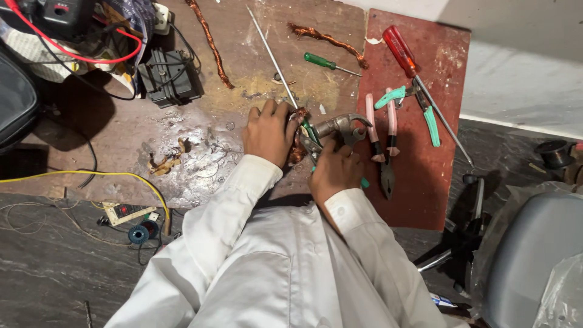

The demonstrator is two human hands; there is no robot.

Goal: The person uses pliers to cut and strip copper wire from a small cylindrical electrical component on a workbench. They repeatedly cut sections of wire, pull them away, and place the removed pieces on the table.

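My left hand (pixel 267 130) grips a bundle of copper wire (pixel 297 146) on the wooden board (pixel 182 121). My right hand (pixel 334 170) holds green-handled pliers (pixel 313 136) whose jaws meet the copper bundle. A curved metal part (pixel 343 126) lies just above my right hand, touching or very close to the pliers. Both arms wear white sleeves.
Pink-handled pliers (pixel 382 136), teal-handled cutters (pixel 419 103) and a red-handled screwdriver (pixel 401 51) lie on the red board (pixel 425 182). A green screwdriver (pixel 325 62), a thin metal rod (pixel 270 54) and twisted copper strands (pixel 209 42) lie further back. A black box (pixel 167 76) sits far left.
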